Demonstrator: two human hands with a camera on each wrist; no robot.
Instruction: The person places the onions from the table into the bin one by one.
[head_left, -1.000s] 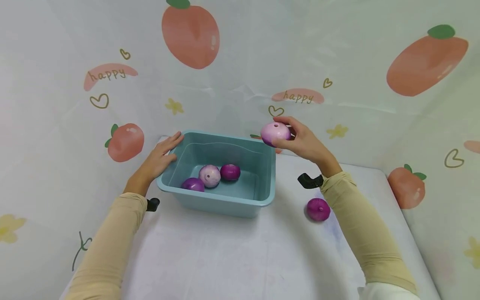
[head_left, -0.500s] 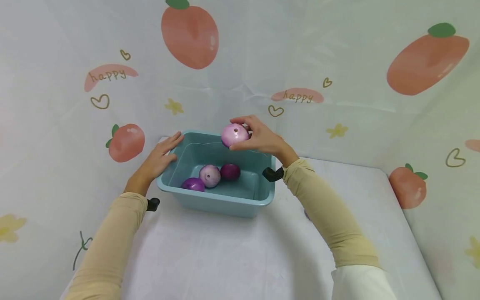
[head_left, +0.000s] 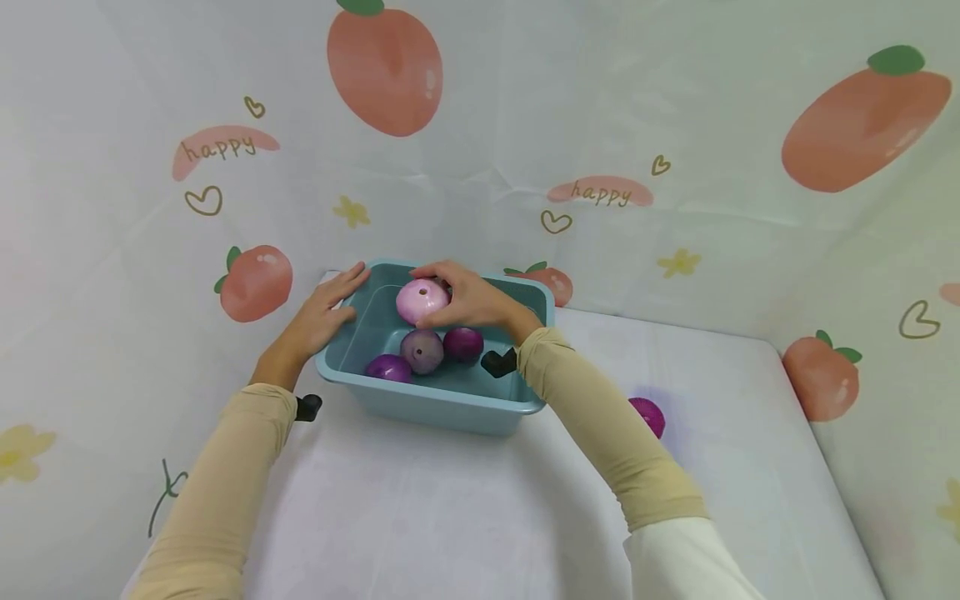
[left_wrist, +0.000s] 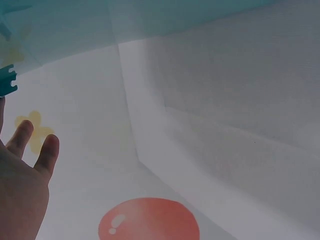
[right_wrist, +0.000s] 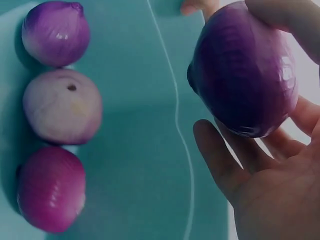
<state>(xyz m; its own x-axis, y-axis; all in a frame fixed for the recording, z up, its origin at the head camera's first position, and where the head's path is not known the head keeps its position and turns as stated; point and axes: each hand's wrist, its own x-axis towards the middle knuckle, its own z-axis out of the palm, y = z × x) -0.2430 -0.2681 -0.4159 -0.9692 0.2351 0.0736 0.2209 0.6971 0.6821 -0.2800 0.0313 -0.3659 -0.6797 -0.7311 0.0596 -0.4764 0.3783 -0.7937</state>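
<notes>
My right hand [head_left: 480, 302] holds a purple onion [head_left: 418, 303] between thumb and fingers, over the far left part of a blue-green plastic bin [head_left: 435, 393]. Seen from the right wrist, the onion [right_wrist: 245, 75] is glossy and dark, with fingers on both sides. Inside the bin, a pale onion [head_left: 422, 357] sits between a violet onion [head_left: 387, 367] and a magenta onion [head_left: 463, 344]. My left hand [head_left: 317, 321] rests on the bin's left rim, its fingers [left_wrist: 47, 152] extended in the left wrist view.
Another magenta onion [head_left: 649, 415] lies on the white table [head_left: 450, 500] at right, partly hidden by the right sleeve [head_left: 600, 425]. A fruit-printed cloth wall [head_left: 480, 117] stands behind the bin.
My right hand has carried the onion leftward from beyond the bin's right rim, then lower over its far left part. The left hand has stayed at the rim.
</notes>
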